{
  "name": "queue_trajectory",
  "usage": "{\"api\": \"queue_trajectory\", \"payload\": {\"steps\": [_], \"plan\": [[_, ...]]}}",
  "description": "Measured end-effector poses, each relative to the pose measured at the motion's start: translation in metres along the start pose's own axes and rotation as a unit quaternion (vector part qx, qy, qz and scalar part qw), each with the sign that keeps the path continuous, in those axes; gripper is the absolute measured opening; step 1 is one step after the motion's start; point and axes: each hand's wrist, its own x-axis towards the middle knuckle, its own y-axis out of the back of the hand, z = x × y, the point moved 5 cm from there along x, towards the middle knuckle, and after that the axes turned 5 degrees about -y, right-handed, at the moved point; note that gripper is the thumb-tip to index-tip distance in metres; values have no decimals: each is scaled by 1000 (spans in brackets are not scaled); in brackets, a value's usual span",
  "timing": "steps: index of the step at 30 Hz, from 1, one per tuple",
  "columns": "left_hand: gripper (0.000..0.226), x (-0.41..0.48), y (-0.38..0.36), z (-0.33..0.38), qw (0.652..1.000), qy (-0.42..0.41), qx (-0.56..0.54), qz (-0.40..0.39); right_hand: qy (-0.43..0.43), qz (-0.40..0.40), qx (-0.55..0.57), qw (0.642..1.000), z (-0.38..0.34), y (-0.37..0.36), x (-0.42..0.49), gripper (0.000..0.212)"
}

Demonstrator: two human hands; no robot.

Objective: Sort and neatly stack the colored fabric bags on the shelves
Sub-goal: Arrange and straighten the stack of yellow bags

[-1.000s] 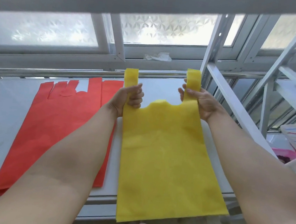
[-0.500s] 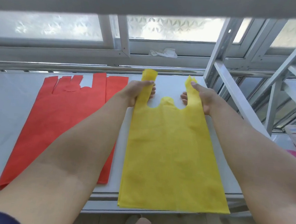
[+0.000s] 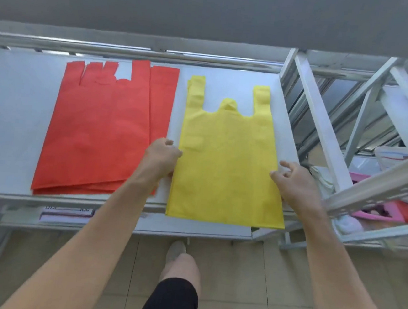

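While the yellow bag (image 3: 227,161) lies flat on the white shelf (image 3: 14,123), just beside the red bags (image 3: 95,131), our left hand (image 3: 161,156) curls at its left edge, and we cannot tell whether it grips. Our right hand (image 3: 295,180) hovers loose at the right edge, holding nothing.

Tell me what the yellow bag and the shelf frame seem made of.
Yellow bag: probably thin non-woven fabric, matte; it lies flat with soft creases and no gloss. Shelf frame: looks like painted or galvanised metal, pale grey, slightly shiny, with punched holes in its angle bars.
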Motion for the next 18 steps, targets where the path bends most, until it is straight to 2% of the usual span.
{"api": "queue_trajectory", "payload": {"steps": [3,5,10,18], "plan": [[16,-47,-5,-8,995,-71,69,17,21,-8,-35,999,9,-7,-29,34],[18,-68,-15,-6,991,-100,85,15,32,-16,-28,999,9,-12,-36,26],[32,-64,-28,8,990,-101,97,30,24,22,-1,999,-6,-4,-27,24],[27,-44,-41,7,988,-71,133,22,26,78,27,996,-7,-2,-23,43]]}}
